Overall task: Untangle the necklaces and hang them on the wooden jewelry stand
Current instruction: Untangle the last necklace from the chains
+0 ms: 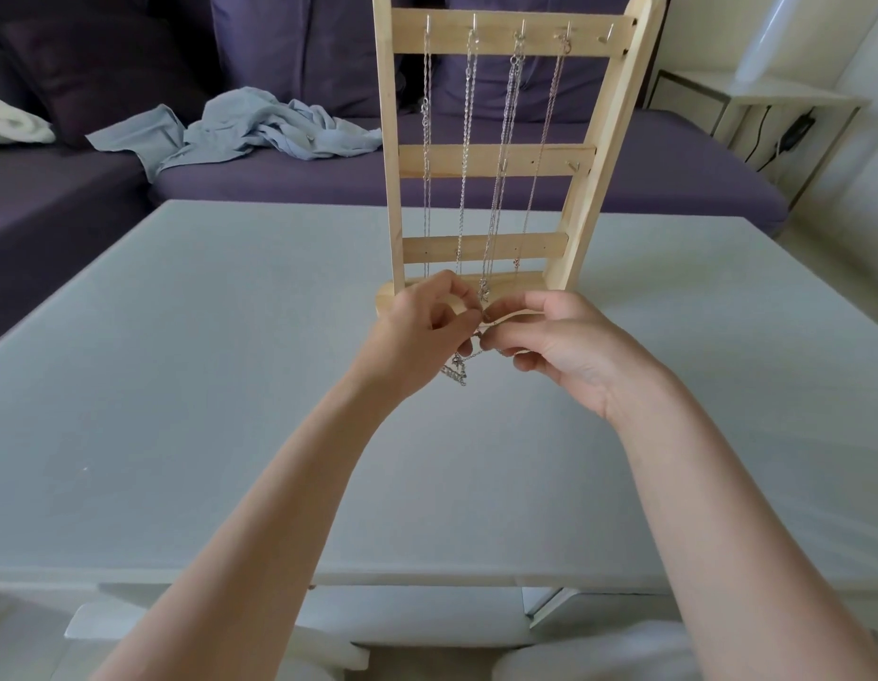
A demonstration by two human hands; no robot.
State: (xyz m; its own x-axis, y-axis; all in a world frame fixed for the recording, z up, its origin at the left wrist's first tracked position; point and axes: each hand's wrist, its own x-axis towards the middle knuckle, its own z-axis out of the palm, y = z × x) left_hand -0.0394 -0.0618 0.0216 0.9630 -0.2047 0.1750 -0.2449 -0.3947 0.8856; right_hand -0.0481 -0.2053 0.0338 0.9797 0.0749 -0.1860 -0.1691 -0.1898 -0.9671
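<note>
Over on the purple sofa [83,189] a crumpled pale blue shirt [240,130] lies behind the white table [181,385]. Closer in, the left hand [417,331] is curled, its fingertips pinching a bit of silver chain [459,368] held just above the tabletop, a short tangle dangling below. The right hand [564,341] meets it from the other side, thumb and forefinger nipping the same chain right beside the left's pinch; whether a knot sits between them I can't quite make out. Just behind stands the wooden jewelry stand [500,154], with four necklaces [495,154] already hanging straight from the top hooks. The fifth hook [607,35], far right, is bare. So most of the job looks done: this last chain wants freeing, then hanging there.
</note>
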